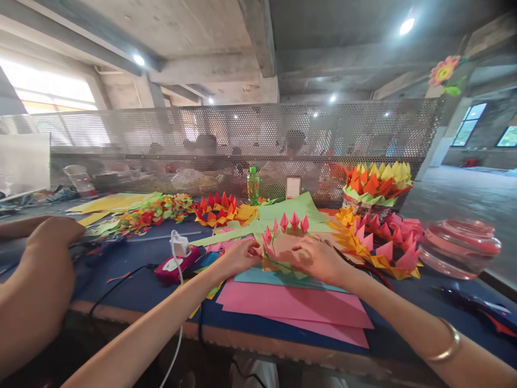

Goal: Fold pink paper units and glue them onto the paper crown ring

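Note:
In front of me on the papers stands a ring of folded paper petals (294,220), with pink points along its top and green and yellow folds below. My left hand (242,256) has its fingers curled at the ring's left edge. From the right, my right hand (321,260) closes round the other side, and its fingertips are partly hidden by the folds. Under the ring lie blue paper (250,276) and pink sheets (297,304). A pink and yellow folded-paper ring (383,249) sits just beyond my right hand.
Another person's arm (40,280) is at far left. A magenta power strip (167,271) with a white charger (180,247) lies by my left forearm. At right stand a water-filled jar (460,248) and a tall paper lotus (375,183). A green bottle (253,186) is behind.

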Demonstrator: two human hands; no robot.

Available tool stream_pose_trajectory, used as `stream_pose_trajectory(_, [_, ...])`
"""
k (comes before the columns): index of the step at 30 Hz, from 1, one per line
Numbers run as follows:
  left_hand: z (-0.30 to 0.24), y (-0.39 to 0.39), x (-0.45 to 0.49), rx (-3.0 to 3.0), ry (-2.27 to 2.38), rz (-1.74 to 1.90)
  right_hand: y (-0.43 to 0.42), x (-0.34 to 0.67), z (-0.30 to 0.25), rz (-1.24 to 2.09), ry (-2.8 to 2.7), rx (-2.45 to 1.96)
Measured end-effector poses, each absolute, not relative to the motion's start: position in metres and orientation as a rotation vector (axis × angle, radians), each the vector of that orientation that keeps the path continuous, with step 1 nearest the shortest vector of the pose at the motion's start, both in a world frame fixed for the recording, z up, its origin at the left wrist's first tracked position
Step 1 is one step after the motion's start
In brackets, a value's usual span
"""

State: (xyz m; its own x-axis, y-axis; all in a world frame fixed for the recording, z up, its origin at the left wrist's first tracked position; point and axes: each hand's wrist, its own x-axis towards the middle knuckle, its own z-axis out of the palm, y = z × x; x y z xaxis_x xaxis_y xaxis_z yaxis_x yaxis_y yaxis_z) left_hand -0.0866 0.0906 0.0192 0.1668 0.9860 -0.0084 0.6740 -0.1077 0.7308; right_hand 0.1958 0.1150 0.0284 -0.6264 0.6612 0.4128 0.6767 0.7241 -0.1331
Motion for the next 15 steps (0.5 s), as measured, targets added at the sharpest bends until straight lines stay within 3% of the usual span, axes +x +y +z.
stream_pose_trajectory(15, [0.014, 0.082, -0.059, 1.909, 1.343, 0.823, 0.110, 0.242, 0.038, -0.002, -2.546, -0.787])
